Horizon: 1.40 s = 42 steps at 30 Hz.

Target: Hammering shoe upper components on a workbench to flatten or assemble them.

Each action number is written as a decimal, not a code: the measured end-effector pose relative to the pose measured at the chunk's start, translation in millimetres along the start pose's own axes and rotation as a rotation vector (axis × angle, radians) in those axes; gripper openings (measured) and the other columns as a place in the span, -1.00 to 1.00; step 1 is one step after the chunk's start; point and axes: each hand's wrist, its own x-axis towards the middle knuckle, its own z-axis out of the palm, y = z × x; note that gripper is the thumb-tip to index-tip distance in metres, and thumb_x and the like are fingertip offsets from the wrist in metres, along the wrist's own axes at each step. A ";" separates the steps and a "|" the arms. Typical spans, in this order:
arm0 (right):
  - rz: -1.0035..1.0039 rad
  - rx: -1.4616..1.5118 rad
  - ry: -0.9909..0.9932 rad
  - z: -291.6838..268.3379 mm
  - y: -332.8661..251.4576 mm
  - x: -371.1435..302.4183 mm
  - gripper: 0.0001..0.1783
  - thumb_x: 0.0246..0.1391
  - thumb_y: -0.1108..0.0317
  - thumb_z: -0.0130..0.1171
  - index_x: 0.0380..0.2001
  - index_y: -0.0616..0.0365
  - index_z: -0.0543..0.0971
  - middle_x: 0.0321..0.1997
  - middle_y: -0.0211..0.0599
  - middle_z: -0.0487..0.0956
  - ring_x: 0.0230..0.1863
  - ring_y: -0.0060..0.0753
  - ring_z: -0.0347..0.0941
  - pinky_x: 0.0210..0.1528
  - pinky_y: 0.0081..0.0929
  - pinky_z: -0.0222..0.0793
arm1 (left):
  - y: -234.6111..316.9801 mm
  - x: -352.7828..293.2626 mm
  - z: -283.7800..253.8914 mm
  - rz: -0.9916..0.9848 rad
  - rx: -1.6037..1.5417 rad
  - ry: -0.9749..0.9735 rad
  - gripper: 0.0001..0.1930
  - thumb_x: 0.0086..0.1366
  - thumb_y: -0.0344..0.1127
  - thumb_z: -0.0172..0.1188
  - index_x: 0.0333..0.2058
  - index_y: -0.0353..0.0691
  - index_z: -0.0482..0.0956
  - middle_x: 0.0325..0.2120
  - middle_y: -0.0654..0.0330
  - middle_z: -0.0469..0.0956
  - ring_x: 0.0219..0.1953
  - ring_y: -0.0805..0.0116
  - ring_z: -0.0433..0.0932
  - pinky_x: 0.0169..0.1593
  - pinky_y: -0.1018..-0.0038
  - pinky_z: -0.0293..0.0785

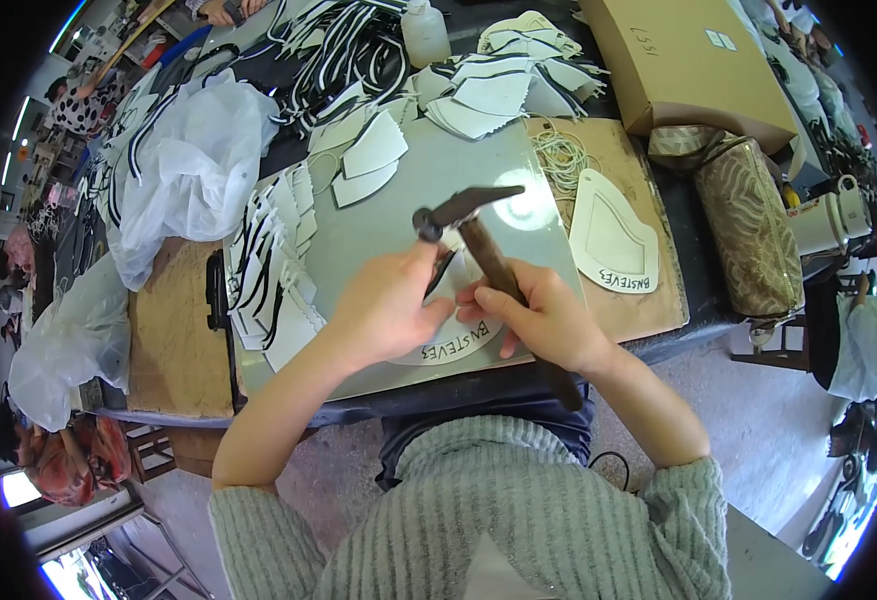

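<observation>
Right hand (544,318) curled round the hammer (491,258), left hand (384,305) closure we can't tell, white template (459,346) beneath on grey board (354,245): glancing blows, we judge, could bruise the left thumb.

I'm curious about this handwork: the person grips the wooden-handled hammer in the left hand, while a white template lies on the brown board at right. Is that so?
Not quite: the wooden-handled hammer is in the right hand, not the left hand, as the head view shows. The white template does lie on the brown board at right.
</observation>
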 end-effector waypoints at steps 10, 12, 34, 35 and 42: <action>-0.019 -0.063 0.016 7.8 8.8 -8.9 -0.72 0.39 0.35 0.02 0.02 0.33 0.46 0.01 -0.24 0.61 -0.01 -0.53 0.57 -0.26 -0.58 0.61 | -13.6 -29.7 -7.9 -0.208 -0.364 0.050 -0.46 0.09 -0.38 0.39 0.02 -0.35 0.37 -0.50 0.11 0.60 -0.44 0.22 0.63 -0.31 0.33 0.51; -0.029 -0.099 -0.046 5.1 10.1 -8.1 -0.72 0.40 0.37 0.00 0.05 0.34 0.42 0.13 -0.18 0.56 0.10 -0.44 0.56 -0.21 -0.57 0.64 | -16.5 -28.0 -5.6 -0.209 -0.383 0.064 -0.48 0.08 -0.44 0.38 0.01 -0.36 0.37 -0.50 0.15 0.60 -0.46 0.28 0.62 -0.32 0.36 0.50; 0.012 -0.112 0.009 7.8 10.1 -8.2 -0.78 0.39 0.40 0.01 -0.01 0.30 0.43 0.11 -0.22 0.55 0.09 -0.51 0.55 -0.20 -0.60 0.63 | -16.1 -64.5 36.0 0.414 0.193 0.333 -0.45 0.07 -0.28 0.45 0.00 -0.34 0.47 -0.03 -0.03 0.52 0.02 -0.03 0.54 0.05 0.11 0.48; 0.003 -0.101 -0.004 7.9 10.1 -9.1 -0.77 0.39 0.38 0.02 0.00 0.30 0.43 0.11 -0.21 0.55 0.10 -0.51 0.55 -0.21 -0.60 0.63 | -9.3 -70.2 42.7 0.396 0.176 0.311 -0.41 0.08 -0.22 0.45 0.05 -0.35 0.48 0.05 -0.03 0.50 0.11 -0.05 0.49 0.14 0.10 0.44; 0.039 -0.120 0.042 -12.8 -9.9 -6.6 -0.72 0.41 0.23 -0.01 -0.18 0.28 0.50 -0.31 -0.31 0.63 -0.45 -0.61 0.57 -0.63 -0.69 0.34 | -12.0 -74.1 55.0 0.412 0.309 0.223 -0.29 0.08 -0.04 0.42 0.13 -0.36 0.48 0.20 -0.04 0.40 0.28 -0.04 0.35 0.31 0.10 0.32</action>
